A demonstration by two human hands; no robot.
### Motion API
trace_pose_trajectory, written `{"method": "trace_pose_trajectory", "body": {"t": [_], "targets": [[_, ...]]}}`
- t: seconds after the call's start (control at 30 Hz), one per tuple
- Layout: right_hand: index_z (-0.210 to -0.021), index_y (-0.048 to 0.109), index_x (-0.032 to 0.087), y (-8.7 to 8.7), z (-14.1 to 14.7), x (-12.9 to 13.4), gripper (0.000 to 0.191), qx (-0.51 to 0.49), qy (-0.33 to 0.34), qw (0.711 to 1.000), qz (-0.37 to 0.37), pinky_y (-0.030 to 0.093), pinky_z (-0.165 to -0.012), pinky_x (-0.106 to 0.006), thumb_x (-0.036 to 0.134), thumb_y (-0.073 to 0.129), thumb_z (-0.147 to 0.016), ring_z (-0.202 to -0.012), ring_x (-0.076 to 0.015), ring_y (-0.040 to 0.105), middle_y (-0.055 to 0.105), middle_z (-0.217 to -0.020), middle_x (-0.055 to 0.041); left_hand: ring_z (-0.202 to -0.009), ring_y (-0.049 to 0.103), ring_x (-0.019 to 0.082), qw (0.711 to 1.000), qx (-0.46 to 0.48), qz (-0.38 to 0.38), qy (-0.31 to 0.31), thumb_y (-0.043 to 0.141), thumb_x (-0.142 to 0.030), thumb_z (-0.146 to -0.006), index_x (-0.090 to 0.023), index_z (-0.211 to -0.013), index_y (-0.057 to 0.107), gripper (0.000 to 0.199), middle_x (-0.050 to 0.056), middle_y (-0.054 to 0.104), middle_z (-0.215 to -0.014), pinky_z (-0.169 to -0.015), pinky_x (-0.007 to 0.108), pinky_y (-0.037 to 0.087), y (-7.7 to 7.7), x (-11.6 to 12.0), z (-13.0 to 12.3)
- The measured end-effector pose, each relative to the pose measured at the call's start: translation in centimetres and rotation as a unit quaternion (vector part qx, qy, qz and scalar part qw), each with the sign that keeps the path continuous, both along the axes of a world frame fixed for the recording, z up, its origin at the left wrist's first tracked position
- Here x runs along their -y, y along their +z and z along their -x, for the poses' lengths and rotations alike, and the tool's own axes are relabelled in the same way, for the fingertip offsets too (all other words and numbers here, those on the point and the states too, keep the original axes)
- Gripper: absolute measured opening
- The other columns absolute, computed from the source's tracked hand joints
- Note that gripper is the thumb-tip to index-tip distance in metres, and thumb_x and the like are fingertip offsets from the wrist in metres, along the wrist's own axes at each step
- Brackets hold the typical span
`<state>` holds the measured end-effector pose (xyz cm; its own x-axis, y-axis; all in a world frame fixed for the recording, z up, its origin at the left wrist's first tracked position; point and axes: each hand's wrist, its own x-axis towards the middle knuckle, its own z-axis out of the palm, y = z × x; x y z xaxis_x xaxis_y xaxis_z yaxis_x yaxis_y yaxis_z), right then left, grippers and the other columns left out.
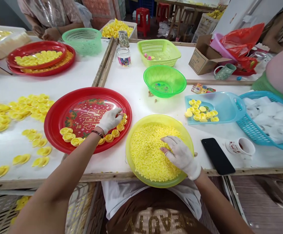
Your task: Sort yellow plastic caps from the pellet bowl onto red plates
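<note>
My left hand (111,120), in a white glove with bare fingertips, is over the right side of a round red tray (56,130). Its thumb and fingers close around a small yellow cup-shaped piece (124,116) at the end of a curved row along the tray's near rim. Other yellow cups (109,138) sit in that row, faces up. My right hand (178,154), gloved likewise, rests over yellow beads (148,152) in a yellow bowl (189,133). Its fingers are bent, with a gap between thumb and forefinger; whether beads are under the fingertips is hidden.
Stacked yellow pieces (34,105) lie at left. A green bowl (164,79) stands beyond the yellow bowl. On the right are a blue scoop tray (225,107), a black phone (217,156), a cup (241,146) and a blue basket (253,128). Another person's hands (50,33) are at back left.
</note>
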<state>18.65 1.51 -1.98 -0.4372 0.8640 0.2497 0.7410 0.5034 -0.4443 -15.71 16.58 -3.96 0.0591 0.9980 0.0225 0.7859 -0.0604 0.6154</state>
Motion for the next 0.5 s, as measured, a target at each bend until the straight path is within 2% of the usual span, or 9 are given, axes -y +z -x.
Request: {"method": "trace_pose_trajectory", "body": {"t": [0.07,0.1,0.17,0.23,0.27,0.33,0.4,0.43,0.5], "targets": [[-0.124,0.061,0.020,0.0,-0.1,-0.1,0.029,-0.018,-0.012,0.999,-0.039,0.051,-0.098,-0.049,0.024,0.057,-0.096,-0.113,-0.0297,0.062,0.069,-0.120,-0.0109,-0.121,0.058,0.033,0.995,-0.078,-0.057,0.024,0.059,-0.029,-0.083,-0.016,-0.115,0.069,0.035,0.013,0.066,-0.127,-0.106,0.047,0.043,1.4,1.1,2.5],[-0.124,0.061,0.020,0.0,-0.2,-0.1,0.028,-0.030,-0.015,0.998,-0.058,0.050,-0.100,-0.049,0.024,0.057,-0.096,-0.115,-0.0295,0.061,0.069,-0.120,-0.0106,-0.129,0.051,0.035,0.986,-0.124,-0.098,0.056,0.057,-0.027,-0.085,-0.013,-0.118,0.066,0.037,0.015,0.059,-0.137,-0.111,0.051,0.038,2.1,1.7,4.3],[-0.123,0.061,0.021,0.0,-0.5,-0.2,0.027,-0.058,-0.018,0.995,-0.079,0.048,-0.103,-0.049,0.023,0.057,-0.097,-0.117,-0.0283,0.061,0.070,-0.119,-0.0095,-0.139,0.037,0.039,0.954,-0.190,-0.167,0.161,0.056,-0.023,-0.086,-0.005,-0.122,0.060,0.040,0.020,0.040,-0.153,-0.115,0.062,0.028,3.6,2.7,8.6],[-0.122,0.061,0.022,-0.2,-0.8,-0.2,0.025,-0.080,-0.020,0.993,-0.080,0.049,-0.103,-0.048,0.023,0.056,-0.097,-0.116,-0.0271,0.062,0.070,-0.118,-0.0092,-0.143,0.025,0.045,0.928,-0.207,-0.150,0.270,0.060,-0.024,-0.085,0.001,-0.121,0.053,0.045,0.025,0.026,-0.159,-0.113,0.073,0.021,4.7,3.4,13.1],[-0.121,0.062,0.022,-0.3,-0.9,-0.2,0.025,-0.085,-0.021,0.993,-0.077,0.050,-0.102,-0.048,0.023,0.057,-0.097,-0.115,-0.0269,0.063,0.070,-0.117,-0.0094,-0.143,0.025,0.046,0.921,-0.200,-0.112,0.314,0.062,-0.027,-0.084,0.003,-0.117,0.052,0.046,0.027,0.028,-0.157,-0.111,0.076,0.020,5.0,3.7,15.2],[-0.120,0.062,0.021,-0.5,-0.9,-0.2,0.024,-0.085,-0.020,0.993,-0.074,0.051,-0.100,-0.047,0.023,0.057,-0.097,-0.114,-0.0272,0.063,0.070,-0.117,-0.0104,-0.138,0.036,0.044,0.918,-0.169,-0.021,0.359,0.065,-0.030,-0.082,0.000,-0.105,0.055,0.040,0.026,0.046,-0.145,-0.109,0.074,0.026,5.2,4.1,18.4],[-0.119,0.062,0.020,-0.7,-0.8,-0.1,0.023,-0.085,-0.019,0.993,-0.079,0.052,-0.099,-0.048,0.022,0.058,-0.096,-0.114,-0.0275,0.063,0.069,-0.118,-0.0114,-0.123,0.052,0.038,0.922,-0.134,0.041,0.362,0.063,-0.031,-0.082,-0.005,-0.089,0.058,0.028,0.019,0.065,-0.118,-0.106,0.066,0.037,4.9,4.6,20.2],[-0.119,0.062,0.020,-0.7,-0.8,-0.1,0.023,-0.084,-0.019,0.993,-0.083,0.052,-0.099,-0.048,0.022,0.058,-0.096,-0.114,-0.0276,0.063,0.069,-0.118,-0.0117,-0.115,0.057,0.035,0.924,-0.122,0.053,0.359,0.061,-0.031,-0.082,-0.008,-0.082,0.058,0.024,0.014,0.069,-0.102,-0.105,0.062,0.041,4.6,4.9,20.5],[-0.118,0.062,0.020,-0.8,-0.8,0.0,0.023,-0.083,-0.020,0.992,-0.091,0.052,-0.099,-0.048,0.021,0.059,-0.096,-0.113,-0.0275,0.063,0.069,-0.116,-0.0118,-0.104,0.060,0.031,0.923,-0.110,0.050,0.365,0.058,-0.032,-0.083,-0.012,-0.075,0.057,0.022,0.007,0.064,-0.079,-0.103,0.058,0.045,3.8,5.7,20.5]]}}
